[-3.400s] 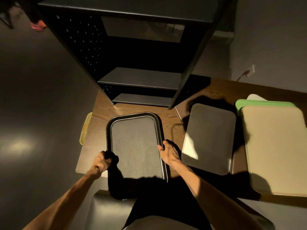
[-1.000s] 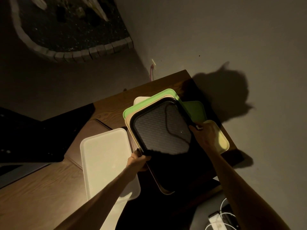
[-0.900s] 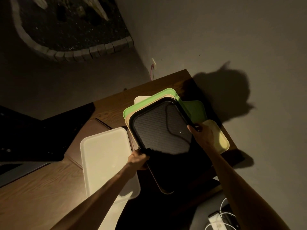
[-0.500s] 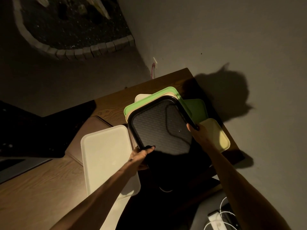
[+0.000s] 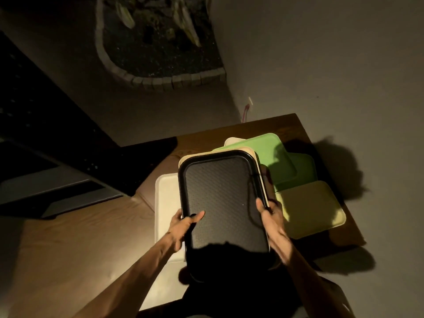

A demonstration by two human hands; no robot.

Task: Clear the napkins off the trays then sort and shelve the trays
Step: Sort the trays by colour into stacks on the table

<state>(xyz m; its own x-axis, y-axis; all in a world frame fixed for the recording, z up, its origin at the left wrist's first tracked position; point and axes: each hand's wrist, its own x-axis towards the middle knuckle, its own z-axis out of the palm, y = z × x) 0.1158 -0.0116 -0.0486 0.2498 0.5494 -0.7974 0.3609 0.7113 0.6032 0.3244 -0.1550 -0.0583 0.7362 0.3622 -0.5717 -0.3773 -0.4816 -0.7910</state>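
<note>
Black tray (image 5: 223, 200) gripped at both long edges: left hand (image 5: 183, 226), right hand (image 5: 270, 214); above beige tray (image 5: 257, 157), green tray (image 5: 273, 154) on wooden surface (image 5: 68, 249).

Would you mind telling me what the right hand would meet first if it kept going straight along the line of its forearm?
The right hand points up the black tray edge it grips, so it would probably meet the green tray behind first; depth is unclear.
</note>
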